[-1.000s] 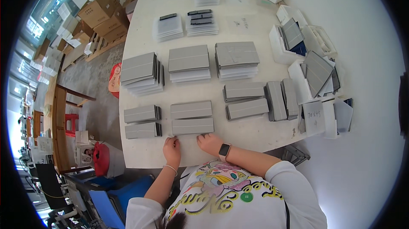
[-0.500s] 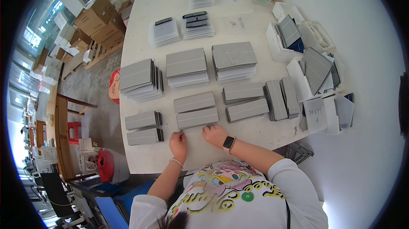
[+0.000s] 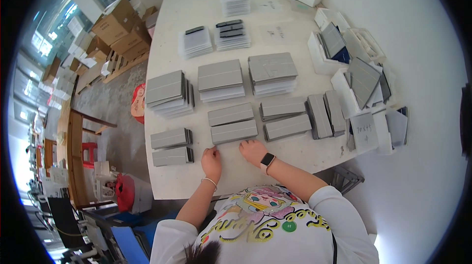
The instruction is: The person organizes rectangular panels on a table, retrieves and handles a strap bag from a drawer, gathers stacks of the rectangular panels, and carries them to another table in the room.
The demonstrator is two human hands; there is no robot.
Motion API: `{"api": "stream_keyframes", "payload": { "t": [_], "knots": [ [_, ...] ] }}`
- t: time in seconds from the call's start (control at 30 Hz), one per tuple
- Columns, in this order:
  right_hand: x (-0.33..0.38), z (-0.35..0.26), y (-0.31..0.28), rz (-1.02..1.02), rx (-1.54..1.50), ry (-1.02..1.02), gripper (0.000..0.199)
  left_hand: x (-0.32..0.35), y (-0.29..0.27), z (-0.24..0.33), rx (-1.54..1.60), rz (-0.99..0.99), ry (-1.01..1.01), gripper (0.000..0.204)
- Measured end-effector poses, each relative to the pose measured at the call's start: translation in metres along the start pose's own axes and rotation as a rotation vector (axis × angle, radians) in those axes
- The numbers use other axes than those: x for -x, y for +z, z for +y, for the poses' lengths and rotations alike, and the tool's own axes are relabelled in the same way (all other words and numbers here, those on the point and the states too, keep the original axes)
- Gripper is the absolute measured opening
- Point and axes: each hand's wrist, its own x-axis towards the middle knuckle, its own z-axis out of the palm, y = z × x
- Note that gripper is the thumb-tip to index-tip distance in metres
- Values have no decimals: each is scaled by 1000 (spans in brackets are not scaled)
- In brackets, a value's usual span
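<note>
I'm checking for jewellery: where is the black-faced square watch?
Head view, right of centre: the watch is strapped on just behind the person's bare right hand.

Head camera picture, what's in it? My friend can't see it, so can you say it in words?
A person's left hand and right hand are at the near edge of two narrow grey stacks on a white table. Beyond them sit larger grey stacks, and filled white boxes line the right side.

The middle front stack is grey, crossed by a thin pale line. The tabletop is off-white, the carton brown, the stool red; the white shirt carries yellow lettering and a green button.
</note>
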Motion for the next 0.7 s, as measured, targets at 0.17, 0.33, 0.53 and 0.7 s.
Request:
{"api": "stream_keyframes", "payload": {
  "t": [0.17,0.33,0.53,0.7],
  "knots": [
    [-2,-15,-15,-82,-114,-34,14,40,-26,13,87,-8,-68,15],
    [-26,-56,-17,-15,-257,-193,9,82,-64,-27,132,-75,-238,13],
    [-55,-107,-5,-60,-407,-91,7,74,-109,-110,156,233,-390,17],
    [-76,-143,4,-21,-318,-232,18,43,-141,-169,284,164,-264,31]
  ]
}}
